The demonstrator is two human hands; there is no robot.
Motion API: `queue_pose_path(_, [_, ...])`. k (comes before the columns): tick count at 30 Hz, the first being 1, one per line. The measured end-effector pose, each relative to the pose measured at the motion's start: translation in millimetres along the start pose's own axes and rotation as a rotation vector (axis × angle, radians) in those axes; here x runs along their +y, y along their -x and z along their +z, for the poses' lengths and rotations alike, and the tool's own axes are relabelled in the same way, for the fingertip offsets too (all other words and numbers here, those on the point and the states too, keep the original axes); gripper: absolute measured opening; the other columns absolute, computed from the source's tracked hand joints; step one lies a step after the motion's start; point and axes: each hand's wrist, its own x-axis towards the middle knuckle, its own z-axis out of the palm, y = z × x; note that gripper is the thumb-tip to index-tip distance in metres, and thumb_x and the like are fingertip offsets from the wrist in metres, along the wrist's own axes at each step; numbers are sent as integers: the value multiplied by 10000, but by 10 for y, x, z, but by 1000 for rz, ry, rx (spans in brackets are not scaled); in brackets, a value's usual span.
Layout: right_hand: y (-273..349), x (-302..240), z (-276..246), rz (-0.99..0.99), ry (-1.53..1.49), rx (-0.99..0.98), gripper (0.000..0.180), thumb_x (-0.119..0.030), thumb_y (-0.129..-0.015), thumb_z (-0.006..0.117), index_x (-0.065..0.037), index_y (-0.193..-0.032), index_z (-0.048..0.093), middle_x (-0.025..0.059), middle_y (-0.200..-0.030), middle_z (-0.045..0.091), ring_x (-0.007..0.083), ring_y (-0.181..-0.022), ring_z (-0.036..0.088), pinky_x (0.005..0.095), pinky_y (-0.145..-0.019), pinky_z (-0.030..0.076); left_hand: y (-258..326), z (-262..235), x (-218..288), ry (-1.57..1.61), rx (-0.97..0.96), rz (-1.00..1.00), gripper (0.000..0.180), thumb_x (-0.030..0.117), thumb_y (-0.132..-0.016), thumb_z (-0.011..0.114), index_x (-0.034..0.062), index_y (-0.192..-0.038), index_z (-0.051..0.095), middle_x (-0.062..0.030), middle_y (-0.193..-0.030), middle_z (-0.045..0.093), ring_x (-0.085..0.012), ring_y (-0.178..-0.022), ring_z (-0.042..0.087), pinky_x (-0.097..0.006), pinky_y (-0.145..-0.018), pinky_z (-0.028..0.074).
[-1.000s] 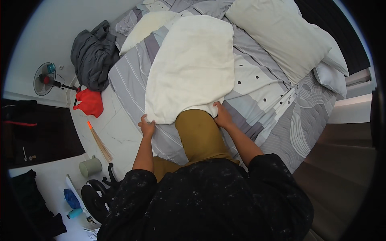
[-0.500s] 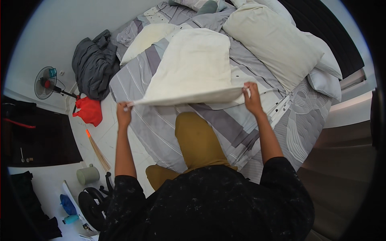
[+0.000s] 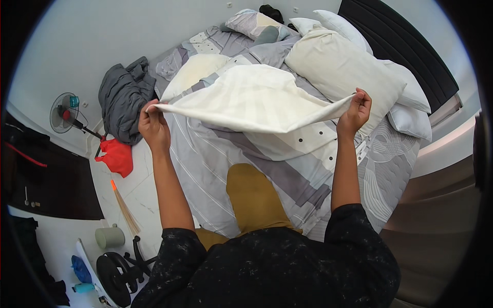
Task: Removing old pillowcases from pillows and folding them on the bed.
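On the far left a fan (image 3: 65, 111) stands on the floor, a grey bundle of clothes (image 3: 122, 100) just right of it. The left hand (image 3: 153, 126) has its fingers clamped on one corner of the cream pillowcase (image 3: 251, 100), lifted above the bed (image 3: 215, 154). The right hand (image 3: 355, 112) pinches the opposite corner, near a large pillow (image 3: 344, 72).

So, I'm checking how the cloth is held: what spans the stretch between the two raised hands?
In the head view, the near edge of the cream pillowcase stretches between the left hand and right hand, slightly sagging.
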Motion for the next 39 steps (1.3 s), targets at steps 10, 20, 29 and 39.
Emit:
queue_pose_path(10, [-217,-734,-639,87,-953,-246,232,-107,-879,556,-105,-1110,554,34,-909,613,149,-754,501,251,-643,412,460,390,1142,693,-82,321,175,269,-817,648,104,-808,589,34,-730,437,-124,-661,373,-266,-647,354])
queue_pose_path(20, [809,-923,972,395,-903,-817,187,-21,-765,683,4,-916,575,175,-933,655,299,-1176,489,377,-952,423,991,1886,119,402,-463,-237,130,133,-826,644,39,-854,558,-85,-999,550,-174,-958,536,-323,-895,404])
queue_pose_path(29, [858,-954,984,457,-847,-836,318,-140,-744,724,-30,-1000,570,141,-968,664,231,-1238,427,426,-1054,297,939,1811,80,279,-558,-210,191,203,-853,619,52,-890,508,-105,-1125,516,-173,-1042,488,-320,-932,368])
queue_pose_path(39, [728,-973,888,533,-505,-837,800,-331,-644,820,-59,-1249,372,114,-1191,478,199,-1142,444,363,-976,326,914,1830,91,156,-662,-174,162,187,-904,554,57,-919,458,-65,-957,489,-132,-870,466,-252,-812,378])
